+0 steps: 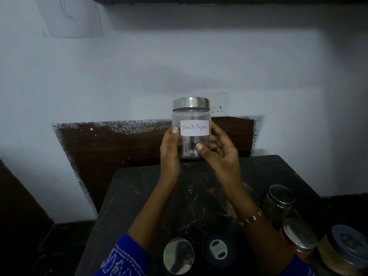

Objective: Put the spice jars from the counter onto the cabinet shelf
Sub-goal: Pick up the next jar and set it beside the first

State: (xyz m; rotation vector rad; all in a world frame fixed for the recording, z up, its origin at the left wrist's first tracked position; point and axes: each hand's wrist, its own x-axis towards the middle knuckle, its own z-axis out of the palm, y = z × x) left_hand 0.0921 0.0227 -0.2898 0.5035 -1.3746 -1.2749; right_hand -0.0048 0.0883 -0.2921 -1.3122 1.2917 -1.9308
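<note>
A clear glass jar (191, 118) with a steel lid and a white label reading "Black Pepper" is held upright above the far edge of the dark counter (139, 196). My left hand (169, 152) grips its left side and my right hand (219, 154) its right side, thumb across the front. Several other spice jars stand on the counter near me: one with a steel lid (178, 255), one with a dark blue lid (218, 250), and more at the right (280, 200), (298, 236), (346, 246).
A pale wall rises behind the counter with a white socket plate (219, 104) just behind the held jar. A dark brown panel (111, 144) runs along the wall's base. A dark edge (179, 0) crosses the top of the view.
</note>
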